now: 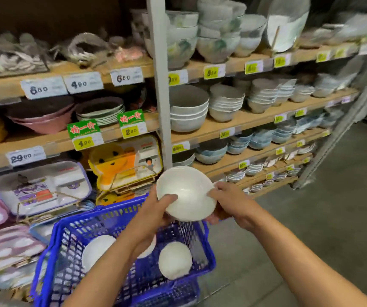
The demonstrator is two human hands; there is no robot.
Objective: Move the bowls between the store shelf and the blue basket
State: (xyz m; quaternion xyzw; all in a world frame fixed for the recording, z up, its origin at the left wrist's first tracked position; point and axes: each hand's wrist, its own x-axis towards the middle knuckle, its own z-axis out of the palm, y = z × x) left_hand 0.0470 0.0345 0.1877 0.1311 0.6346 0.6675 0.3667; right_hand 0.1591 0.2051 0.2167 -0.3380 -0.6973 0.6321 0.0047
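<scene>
held: white bowl (187,193), tilted, in the air above the blue basket (210,258), in front of the store shelf (244,120)
left hand (156,209): grip clamped on the bowl's left rim, thumb inside
right hand (231,200): grip clamped on the bowl's right side, fingers underneath
basket contents: two loose bowls (174,260), a third partly hidden under the left forearm
shelf: stacked bowls (188,114), price tags (211,73)
</scene>
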